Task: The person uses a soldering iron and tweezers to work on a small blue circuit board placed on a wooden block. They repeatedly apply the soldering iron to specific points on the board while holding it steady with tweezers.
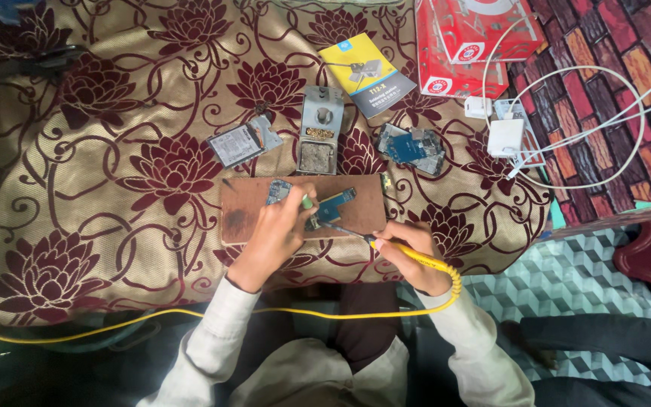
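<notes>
1. A person seated at a table draped in a gold cloth [114, 226] with maroon flowers worked over a brown wooden board [246, 215].
2. The right hand [416, 256] was closed in a pen grip around a yellow-handled soldering iron [404, 251], its tip angled left onto a small blue circuit board [333, 207] lying on the right half of the wooden board.
3. The left hand [276, 234] was curled narrow, pinching what appeared to be a thin green-tipped tool [307, 202] just beside the circuit board; the view was too small to be certain.
4. Farther off stood a grey iron stand [319, 132], with a flat grey component [241, 143] to its left, another blue board [412, 145] to its right, a yellow booklet [367, 74] and a red box [469, 41] beyond.
5. The risk lay in closeness: the left fingers sat near the hot tip, so a slip could burn them.
6. The yellow cord [190, 313] trailed across the lap, and a snag could jerk the iron off the joint.
</notes>
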